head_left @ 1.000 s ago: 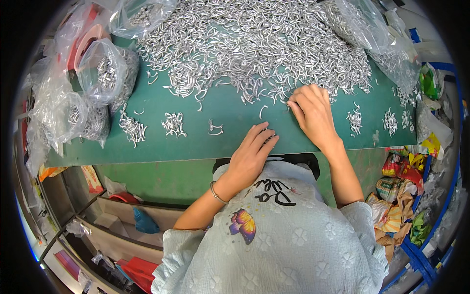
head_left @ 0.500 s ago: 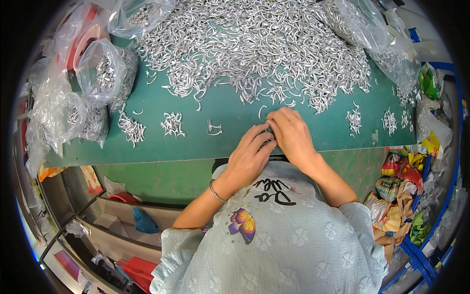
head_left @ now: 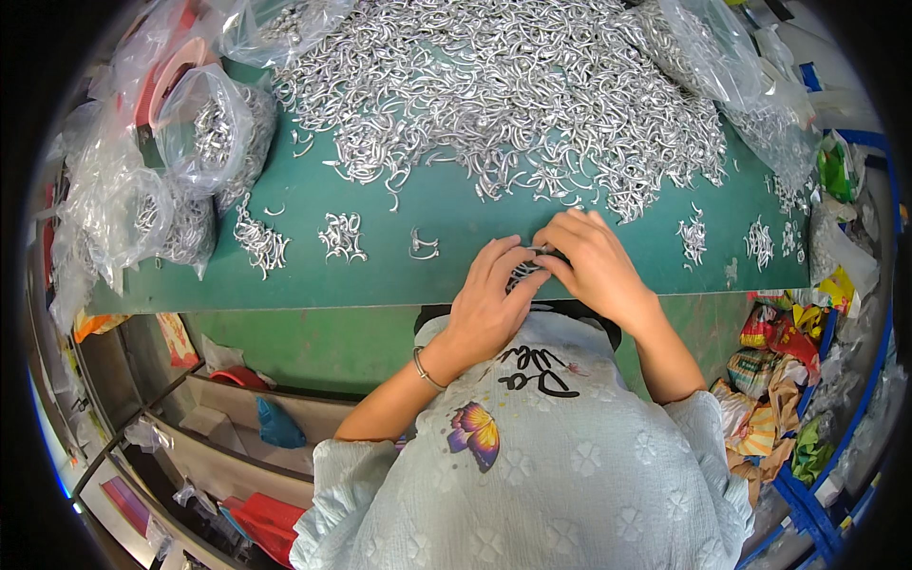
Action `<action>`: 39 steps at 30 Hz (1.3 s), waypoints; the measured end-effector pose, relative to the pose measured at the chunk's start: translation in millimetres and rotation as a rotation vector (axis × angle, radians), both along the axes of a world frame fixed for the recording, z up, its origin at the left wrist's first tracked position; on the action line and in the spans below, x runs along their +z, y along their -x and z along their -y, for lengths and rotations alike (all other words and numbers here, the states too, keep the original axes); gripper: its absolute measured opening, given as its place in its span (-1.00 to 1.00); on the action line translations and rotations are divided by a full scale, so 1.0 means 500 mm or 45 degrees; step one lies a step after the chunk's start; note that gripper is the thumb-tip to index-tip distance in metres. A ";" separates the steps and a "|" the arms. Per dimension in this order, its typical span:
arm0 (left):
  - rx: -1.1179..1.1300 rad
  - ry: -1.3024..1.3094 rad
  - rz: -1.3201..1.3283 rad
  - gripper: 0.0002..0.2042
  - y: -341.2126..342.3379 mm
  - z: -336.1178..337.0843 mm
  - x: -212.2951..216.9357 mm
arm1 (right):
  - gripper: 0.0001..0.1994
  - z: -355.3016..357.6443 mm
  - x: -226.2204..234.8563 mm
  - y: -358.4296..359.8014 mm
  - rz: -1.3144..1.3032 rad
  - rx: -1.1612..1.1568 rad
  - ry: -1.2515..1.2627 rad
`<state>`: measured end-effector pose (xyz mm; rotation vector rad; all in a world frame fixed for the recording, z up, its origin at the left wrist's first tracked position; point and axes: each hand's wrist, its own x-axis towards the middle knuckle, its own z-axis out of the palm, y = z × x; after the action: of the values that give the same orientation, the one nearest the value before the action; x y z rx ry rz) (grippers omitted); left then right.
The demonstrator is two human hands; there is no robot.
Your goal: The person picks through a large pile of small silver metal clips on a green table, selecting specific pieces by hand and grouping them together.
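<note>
Several silver curved metal pieces (head_left: 521, 275) are gathered in my left hand (head_left: 484, 306), its fingers wrapped round them near the table's front edge. Close against it, my right hand (head_left: 598, 266) is closed, fingertips bent down, with a curved metal piece (head_left: 541, 249) partly showing at its thumb and fingers. The fingers hide most of what both hands hold. Beyond them spreads a large heap of the same curved pieces (head_left: 513, 95) on the green tabletop (head_left: 380, 280). A few loose curved pieces (head_left: 424, 245) lie left of my left hand.
Small piles stand at the left (head_left: 342, 237) and far left (head_left: 260, 245), and others at the right (head_left: 693, 237) and far right (head_left: 759, 243). Clear plastic bags of pieces (head_left: 214, 133) crowd the left side; another bag (head_left: 708, 57) rests at the back right.
The single curved piece that lay in front of my hands is gone from its spot. My right hand has shifted slightly right and nearer, its fingers now beside my left fingertips.
</note>
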<state>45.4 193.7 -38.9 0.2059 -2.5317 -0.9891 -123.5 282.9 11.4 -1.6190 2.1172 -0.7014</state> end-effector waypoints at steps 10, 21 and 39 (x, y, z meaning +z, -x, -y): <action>-0.058 0.184 0.122 -0.57 0.011 0.001 0.011 | -0.85 0.062 -0.038 0.018 -0.341 -0.162 0.245; 0.050 0.096 0.008 -0.63 0.016 0.003 0.031 | -0.93 0.045 -0.017 0.032 0.095 -0.087 0.308; 0.096 -0.071 0.012 -0.60 0.014 0.000 0.022 | -0.86 0.000 -0.024 0.000 -0.162 0.020 0.237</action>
<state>38.5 193.8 -28.0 0.3206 -2.4874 -1.0317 -123.7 282.8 -0.6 -1.8201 2.1806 -0.8321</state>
